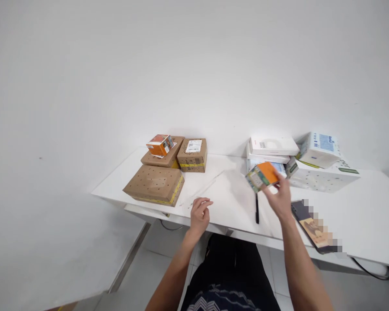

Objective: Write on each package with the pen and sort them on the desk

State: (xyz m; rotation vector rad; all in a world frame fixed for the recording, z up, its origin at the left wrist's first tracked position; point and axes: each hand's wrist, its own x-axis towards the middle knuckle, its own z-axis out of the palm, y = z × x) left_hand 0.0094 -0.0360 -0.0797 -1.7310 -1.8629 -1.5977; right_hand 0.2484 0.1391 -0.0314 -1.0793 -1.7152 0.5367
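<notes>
Right hand (280, 196), centre-right of frame, pinches small orange box (262, 176) at its right end, box tilted, extending up-left. Left hand (200, 213) empty, fingers curled, resting on table (359, 207).

Small orange-and-green carton (262, 176) was held tilted above the white table, right of centre, near the stacked white boxes.

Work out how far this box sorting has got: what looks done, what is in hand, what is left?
Looks done: three brown cartons sit grouped at the table's left, a small orange box on top of one. In hand: the right hand holds up another orange box; the left hand rests empty near the table's edge. Apparently left: the white boxes stacked on the right.
</notes>
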